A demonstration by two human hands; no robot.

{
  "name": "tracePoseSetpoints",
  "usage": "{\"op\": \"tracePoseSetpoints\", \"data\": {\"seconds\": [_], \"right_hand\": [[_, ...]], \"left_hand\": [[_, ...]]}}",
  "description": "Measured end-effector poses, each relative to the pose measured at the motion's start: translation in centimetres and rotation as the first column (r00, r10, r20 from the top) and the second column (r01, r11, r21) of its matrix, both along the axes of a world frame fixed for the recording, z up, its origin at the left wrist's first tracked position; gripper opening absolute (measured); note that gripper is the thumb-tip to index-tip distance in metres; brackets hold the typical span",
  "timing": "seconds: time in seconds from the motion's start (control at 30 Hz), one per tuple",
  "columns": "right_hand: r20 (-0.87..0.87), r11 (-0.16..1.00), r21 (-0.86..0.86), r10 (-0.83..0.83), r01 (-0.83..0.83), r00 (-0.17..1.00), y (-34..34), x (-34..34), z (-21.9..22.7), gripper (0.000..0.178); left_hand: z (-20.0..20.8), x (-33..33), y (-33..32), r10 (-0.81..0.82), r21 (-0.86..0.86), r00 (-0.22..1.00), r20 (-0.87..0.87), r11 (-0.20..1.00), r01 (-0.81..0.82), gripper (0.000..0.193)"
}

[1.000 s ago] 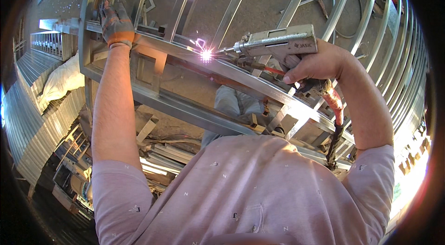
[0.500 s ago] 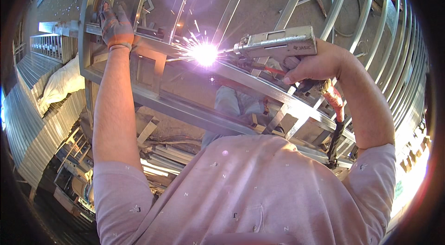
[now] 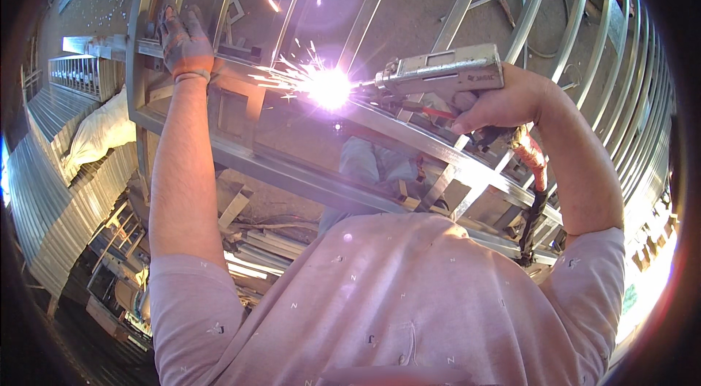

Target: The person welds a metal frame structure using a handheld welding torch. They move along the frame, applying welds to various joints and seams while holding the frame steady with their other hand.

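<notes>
My right hand point(image 3: 504, 102), bare, is wrapped round the handle of a grey welding gun point(image 3: 445, 68). From its tip, pointing left, comes a blinding arc point(image 3: 330, 88) that throws sparks, mostly leftward, and hides the joint beneath it. The arc sits on a shiny square-tube rail point(image 3: 416, 136) of a metal frame. My left hand point(image 3: 187, 48), in a grey and orange work glove, lies over the same rail near the frame's left end, fingers stretched away from me. A cable point(image 3: 539, 174) in red and black wrapping hangs from the gun.
Parallel metal bars point(image 3: 460, 2) of the frame run away from me and curve off to the right. Corrugated sheets point(image 3: 51, 200) and a pale sack point(image 3: 102, 129) lie at the left. Below the frame are my legs and stacked metal strips point(image 3: 266, 247).
The arc and the gun's tip have shifted slightly to the right along the rail. The spray of sparks has changed shape. My left hand stays on the rail.
</notes>
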State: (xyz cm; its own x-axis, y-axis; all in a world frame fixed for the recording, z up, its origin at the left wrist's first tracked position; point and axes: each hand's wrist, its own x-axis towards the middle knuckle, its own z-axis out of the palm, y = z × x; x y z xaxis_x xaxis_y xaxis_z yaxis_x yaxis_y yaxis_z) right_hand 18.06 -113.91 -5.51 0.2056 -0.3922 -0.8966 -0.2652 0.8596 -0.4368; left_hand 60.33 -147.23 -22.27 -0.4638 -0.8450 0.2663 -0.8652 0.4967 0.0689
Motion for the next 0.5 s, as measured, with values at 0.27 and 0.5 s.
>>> {"op": "tracePoseSetpoints", "data": {"seconds": [0.27, 0.5], "right_hand": [[0.015, 0.999, 0.044, -0.015, 0.014, 1.0, 0.01, -0.21, 0.03, 0.055], [0.014, 0.998, 0.05, -0.025, 0.024, 1.0, 0.24, -0.4, -0.11, 0.031]], "left_hand": [[0.03, -0.05, 0.63, 0.027, 0.016, 0.993, 0.115, 0.999, -0.029, 0.047], [0.03, 0.07, 0.24, -0.044, -0.025, 0.999, 0.029, 0.999, 0.044, 0.063]]}}
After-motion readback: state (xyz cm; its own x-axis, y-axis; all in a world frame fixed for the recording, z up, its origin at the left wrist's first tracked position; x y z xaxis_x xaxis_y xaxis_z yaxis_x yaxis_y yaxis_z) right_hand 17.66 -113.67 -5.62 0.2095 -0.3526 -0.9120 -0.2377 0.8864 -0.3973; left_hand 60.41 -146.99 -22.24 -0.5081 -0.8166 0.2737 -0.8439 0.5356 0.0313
